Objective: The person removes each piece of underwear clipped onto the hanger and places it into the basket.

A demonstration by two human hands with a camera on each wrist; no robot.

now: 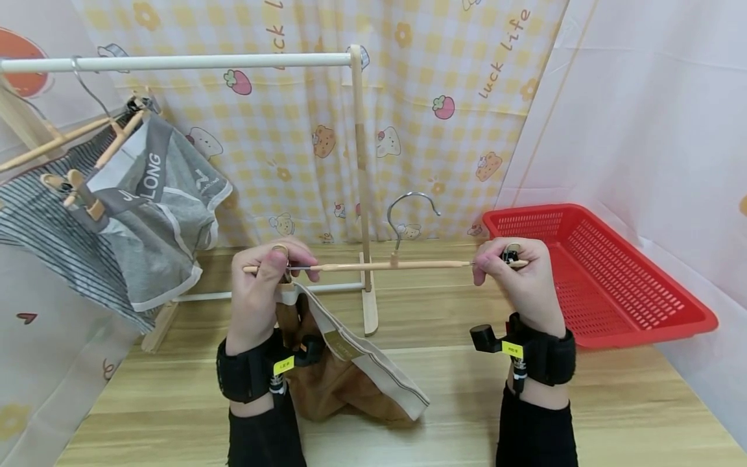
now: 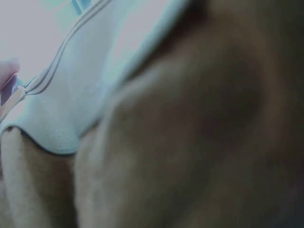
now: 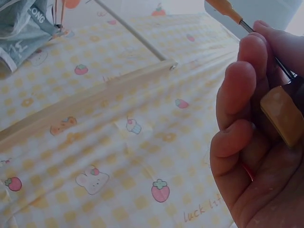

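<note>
In the head view a wooden clothes hanger point(image 1: 356, 266) with a metal hook spans level between my two hands. My left hand point(image 1: 257, 292) grips its left end, at the clip. From that clip hang brown underpants point(image 1: 332, 386) by a corner of their beige waistband; their lower part meets the table. In the left wrist view the waistband point(image 2: 80, 99) and brown cloth fill most of the picture. My right hand point(image 1: 525, 272) pinches the hanger's right end. In the right wrist view this hand's fingers curl by the metal rod, with a wooden clip point(image 3: 282, 116) against the palm.
A rack with a white rail point(image 1: 233, 61) stands behind at the left. Grey underpants point(image 1: 160, 207) and a striped garment point(image 1: 64, 227) hang there on hangers. At the right a red basket point(image 1: 630, 331) sits on the wooden table point(image 1: 618, 402).
</note>
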